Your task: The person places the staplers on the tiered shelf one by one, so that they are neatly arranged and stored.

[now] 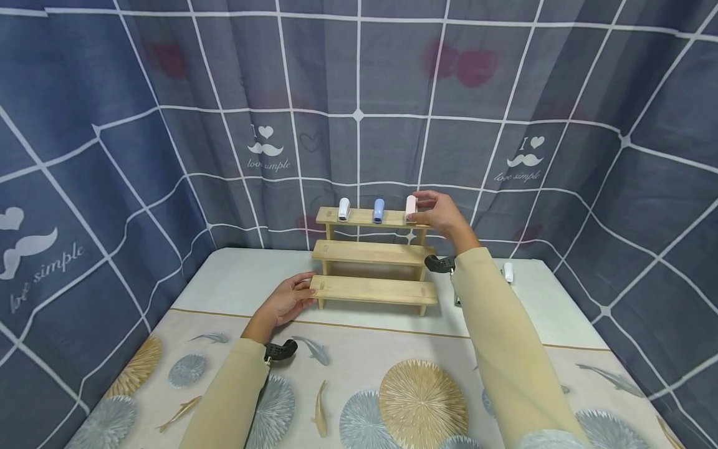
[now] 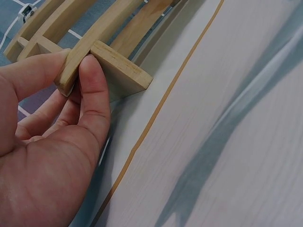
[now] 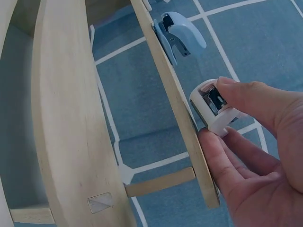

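A three-tier wooden stand [image 1: 373, 252] holds a white stapler [image 1: 344, 209], a blue stapler [image 1: 378, 211] and a pale pink one [image 1: 411, 208] on its top tier. My right hand [image 1: 443, 215] pinches the pink stapler at the tier's right end; the right wrist view shows thumb and fingers around this stapler [image 3: 203, 101], with the blue stapler [image 3: 184, 35] farther along. At the left end of the bottom tier, my left hand [image 1: 287, 299] grips the board's corner; in the left wrist view thumb and finger pinch the board end [image 2: 71, 71].
Behind my right forearm, another white stapler [image 1: 507, 272] lies on the table's white back strip [image 1: 252, 280]. A partly hidden object [image 1: 457, 300] sits beside that forearm. Patterned cloth [image 1: 336, 374] covers the front, and a gridded curtain [image 1: 392, 149] surrounds the back and sides.
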